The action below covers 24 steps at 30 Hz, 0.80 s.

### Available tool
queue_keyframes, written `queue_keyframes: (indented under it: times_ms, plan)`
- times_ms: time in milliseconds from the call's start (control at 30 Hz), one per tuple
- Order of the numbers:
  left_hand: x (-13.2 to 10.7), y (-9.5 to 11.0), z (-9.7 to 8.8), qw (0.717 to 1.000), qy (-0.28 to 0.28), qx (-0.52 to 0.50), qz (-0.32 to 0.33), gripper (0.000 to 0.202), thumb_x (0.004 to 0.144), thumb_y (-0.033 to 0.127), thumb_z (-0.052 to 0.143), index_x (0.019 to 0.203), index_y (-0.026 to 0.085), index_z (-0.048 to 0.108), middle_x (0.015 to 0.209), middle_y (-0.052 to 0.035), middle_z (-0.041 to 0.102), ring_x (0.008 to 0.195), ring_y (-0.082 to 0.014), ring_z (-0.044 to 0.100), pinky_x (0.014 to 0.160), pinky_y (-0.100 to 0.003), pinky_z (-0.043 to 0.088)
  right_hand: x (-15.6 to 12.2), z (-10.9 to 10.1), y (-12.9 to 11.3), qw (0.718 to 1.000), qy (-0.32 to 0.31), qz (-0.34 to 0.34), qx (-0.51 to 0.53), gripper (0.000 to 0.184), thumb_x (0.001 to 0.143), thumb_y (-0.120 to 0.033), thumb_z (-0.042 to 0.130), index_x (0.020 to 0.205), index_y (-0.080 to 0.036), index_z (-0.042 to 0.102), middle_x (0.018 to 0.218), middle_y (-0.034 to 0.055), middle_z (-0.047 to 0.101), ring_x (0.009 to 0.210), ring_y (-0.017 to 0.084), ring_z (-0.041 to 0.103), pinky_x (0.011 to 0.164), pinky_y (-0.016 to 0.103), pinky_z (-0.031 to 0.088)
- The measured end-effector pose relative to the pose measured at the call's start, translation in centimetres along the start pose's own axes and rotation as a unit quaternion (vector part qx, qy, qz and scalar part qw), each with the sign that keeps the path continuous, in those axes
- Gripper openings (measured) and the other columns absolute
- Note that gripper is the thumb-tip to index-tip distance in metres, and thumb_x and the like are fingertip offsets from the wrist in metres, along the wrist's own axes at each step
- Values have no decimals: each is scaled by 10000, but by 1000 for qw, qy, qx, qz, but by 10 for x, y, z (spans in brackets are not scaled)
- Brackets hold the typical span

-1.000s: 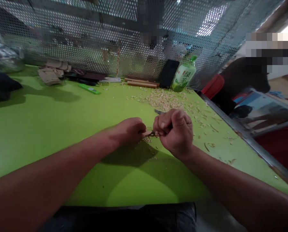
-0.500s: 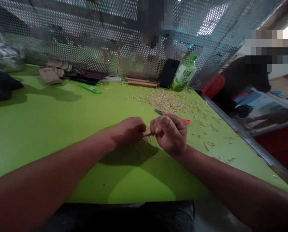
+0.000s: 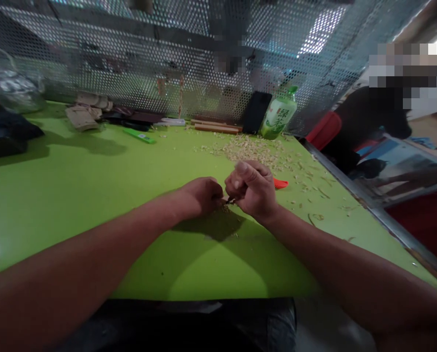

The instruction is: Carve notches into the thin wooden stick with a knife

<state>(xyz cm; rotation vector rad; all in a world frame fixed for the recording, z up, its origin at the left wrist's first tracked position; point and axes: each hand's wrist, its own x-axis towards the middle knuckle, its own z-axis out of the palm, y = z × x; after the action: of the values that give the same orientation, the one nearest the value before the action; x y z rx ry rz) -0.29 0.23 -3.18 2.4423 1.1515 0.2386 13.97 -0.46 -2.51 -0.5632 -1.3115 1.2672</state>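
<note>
My left hand [image 3: 201, 195] rests on the green table [image 3: 75, 186], fingers curled shut around a small pale wooden piece that is almost hidden. My right hand [image 3: 253, 188] is a closed fist right beside it, gripping a small dark-tipped blade tool [image 3: 230, 200] whose tip meets the left fingers. An orange-handled knife [image 3: 280, 184] lies on the table just behind my right hand. Small wood shavings [image 3: 223, 209] lie under both hands.
A large heap of wood shavings [image 3: 253, 149] spreads behind the hands. A green drink bottle [image 3: 279, 117], a black phone [image 3: 255, 112], wooden sticks [image 3: 216, 127] and a green cutter [image 3: 139, 136] line the perforated metal screen [image 3: 130, 63]. A person sits at the right beyond the metal table edge [image 3: 368, 205].
My right hand has shifted left and closer to the left hand, rotating slightly. The view has tilted a little, and the orange-handled knife now shows behind the right hand.
</note>
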Motion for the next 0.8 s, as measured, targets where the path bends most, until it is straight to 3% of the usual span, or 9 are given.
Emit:
queue_keyframes:
  times_ms: [100,200,333,533,800]
  plan:
    - [0,0,-2,1000,1,16,5,227,839,235,514,756,140,702,738,-61,669,609,-125,470,609,-279,343,-5,-2,-2,999,26,-25,2,492,810,-472,690,487,-200,438,397,-81,354,314,50,281,342,219,221]
    - [-1,1,-4,999,0,35,1,233,830,231,507,691,152,678,655,-38,625,557,-113,413,573,-278,309,-13,-2,-8,998,13,-52,-33,481,844,-449,664,491,-202,452,408,-67,364,337,57,313,372,231,258]
    - [-3,3,-5,999,10,32,20,271,845,228,474,665,151,661,648,-41,614,550,-107,389,578,-278,302,-19,0,-16,991,43,-110,-55,442,843,-462,667,514,-212,507,441,-58,373,354,58,314,382,244,281]
    - [-3,6,-5,999,-3,34,-25,234,834,245,515,688,157,675,648,-36,620,547,-110,379,587,-283,304,-17,1,-14,991,57,-104,-56,435,881,-444,624,527,-217,513,456,-50,383,360,65,336,372,250,280]
    - [-3,8,-5,999,-1,20,-32,233,836,249,517,705,158,688,633,-29,606,535,-110,371,585,-285,306,-18,1,-12,992,56,-102,-55,430,893,-453,609,536,-226,533,447,-54,359,356,67,324,364,252,283]
